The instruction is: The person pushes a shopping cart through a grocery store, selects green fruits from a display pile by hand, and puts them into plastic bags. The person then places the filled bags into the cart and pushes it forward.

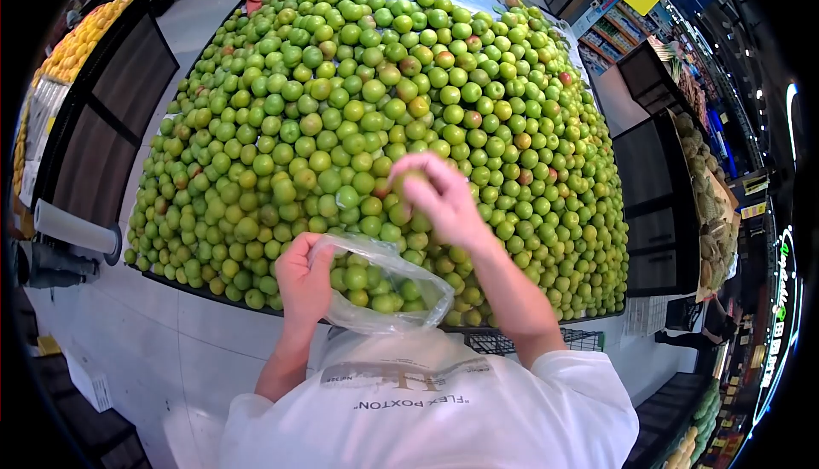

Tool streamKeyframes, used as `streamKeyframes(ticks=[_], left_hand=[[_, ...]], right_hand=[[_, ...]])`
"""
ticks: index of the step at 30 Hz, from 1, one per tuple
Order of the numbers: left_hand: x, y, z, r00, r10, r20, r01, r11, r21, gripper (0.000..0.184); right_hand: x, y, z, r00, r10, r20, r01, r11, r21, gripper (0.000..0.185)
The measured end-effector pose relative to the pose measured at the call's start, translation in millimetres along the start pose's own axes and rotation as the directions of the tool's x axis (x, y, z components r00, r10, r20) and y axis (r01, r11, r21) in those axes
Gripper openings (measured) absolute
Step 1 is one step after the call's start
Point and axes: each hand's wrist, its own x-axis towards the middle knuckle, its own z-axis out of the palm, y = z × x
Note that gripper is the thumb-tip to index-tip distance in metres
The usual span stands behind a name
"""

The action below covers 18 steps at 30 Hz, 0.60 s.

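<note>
Gripping the rim of a clear plastic bag (367, 321) in the left hand (304, 280), with thumb and fingers pressed together on the film. Holding the bag low before a white T-shirt (426, 413), with its mouth gaping. Reaching over the near slope of a large heap of green fruit (341, 111) with the right hand (439, 200), just beyond the bag, with blurred fingers curled around one fruit (399, 185). Showing more fruit through the film, perhaps behind rather than inside

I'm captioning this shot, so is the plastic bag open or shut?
Open: the plastic bag has its mouth spread wide, and the left hand grips its rim.
</note>
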Motion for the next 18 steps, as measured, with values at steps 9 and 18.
streamKeyframes(ticks=[9, 18], left_hand=[[0, -1, -1, 0.993, 0.114, 0.017, -0.115, 0.992, 0.052, 0.007], [1, -4, -5, 0.997, 0.069, 0.015, -0.068, 0.996, -0.057, 0.008]], right_hand=[[-80, 28, 87, 0.896, -0.275, 0.350, 0.442, 0.631, -0.637, 0.036], [-81, 49, 95, 0.967, -0.205, 0.150, 0.252, 0.697, -0.671, 0.050]])
